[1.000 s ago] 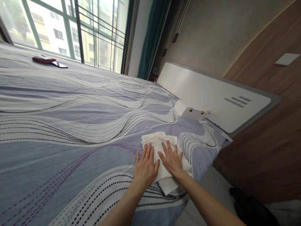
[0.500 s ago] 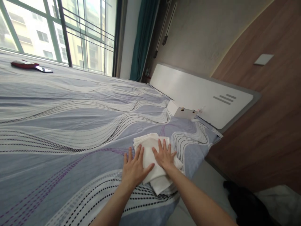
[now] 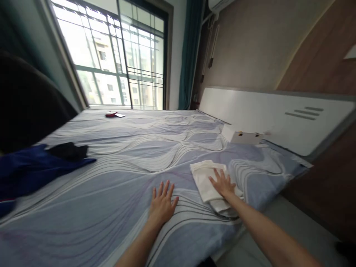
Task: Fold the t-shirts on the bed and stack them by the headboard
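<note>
A folded white cloth (image 3: pixel 204 180) lies on the patterned bed sheet (image 3: pixel 116 207), close to the bed's right edge. My right hand (image 3: pixel 224 184) rests on it with fingers spread, covering part of its right side. To the left of the cloth and apart from it, my left hand (image 3: pixel 162 204) is over the sheet, palm down and fingers spread, holding nothing. Whether the left palm touches the sheet I cannot tell.
Dark blue clothing (image 3: pixel 33 170) with a black piece lies on the bed at left, below a large dark shape (image 3: pixel 27 104). A white box (image 3: pixel 241 136) stands by the white headboard (image 3: pixel 250 115). A red item (image 3: pixel 110 114) and a phone (image 3: pixel 119 115) lie far back.
My left hand has left the white cloth and moved to its left. The right hand stays on the cloth. The view has swung left and up, bringing the blue clothing into sight.
</note>
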`<state>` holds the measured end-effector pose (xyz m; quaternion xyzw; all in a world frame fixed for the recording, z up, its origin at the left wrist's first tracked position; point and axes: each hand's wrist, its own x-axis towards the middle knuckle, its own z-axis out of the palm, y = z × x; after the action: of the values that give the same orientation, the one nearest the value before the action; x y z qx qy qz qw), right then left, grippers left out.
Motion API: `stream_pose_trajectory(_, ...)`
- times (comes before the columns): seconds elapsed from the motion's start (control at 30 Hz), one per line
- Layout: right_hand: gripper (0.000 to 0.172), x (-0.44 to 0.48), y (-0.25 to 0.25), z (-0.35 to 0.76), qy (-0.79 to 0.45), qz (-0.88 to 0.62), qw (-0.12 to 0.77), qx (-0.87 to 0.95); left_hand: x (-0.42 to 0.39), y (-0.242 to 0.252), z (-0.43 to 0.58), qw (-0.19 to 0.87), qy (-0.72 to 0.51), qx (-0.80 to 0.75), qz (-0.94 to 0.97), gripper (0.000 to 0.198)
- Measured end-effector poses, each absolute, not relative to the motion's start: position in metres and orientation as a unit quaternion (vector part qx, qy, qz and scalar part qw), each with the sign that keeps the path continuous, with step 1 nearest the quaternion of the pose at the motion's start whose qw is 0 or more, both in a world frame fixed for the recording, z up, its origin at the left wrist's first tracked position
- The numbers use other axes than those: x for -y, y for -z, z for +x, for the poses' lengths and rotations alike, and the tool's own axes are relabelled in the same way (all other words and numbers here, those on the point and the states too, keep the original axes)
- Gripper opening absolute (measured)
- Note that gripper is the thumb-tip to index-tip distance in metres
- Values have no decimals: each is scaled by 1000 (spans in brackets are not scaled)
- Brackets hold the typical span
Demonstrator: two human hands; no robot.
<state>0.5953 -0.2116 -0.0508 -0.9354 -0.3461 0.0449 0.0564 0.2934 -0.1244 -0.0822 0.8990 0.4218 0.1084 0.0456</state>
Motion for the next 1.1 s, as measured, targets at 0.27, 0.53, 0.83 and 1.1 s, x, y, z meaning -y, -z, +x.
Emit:
stream_pose_trajectory(0.27,62,217,66,530,89,-930,78,349,148,65,63,4,-82,-610,788,63)
stream_pose_trajectory(0.53,63,226,83,244,-17,-715,94,692,180,65,21,12,-104,-550,828,57)
stream_pose_trajectory(0.83,62,185,67,189,-79,-663,96,738,144,65,11,21,-100,-530,842,60)
stream_pose_trajectory(1.1,64,176,63,188,-91,-669,106,730,44,64,1,16,-92,-638,765,68)
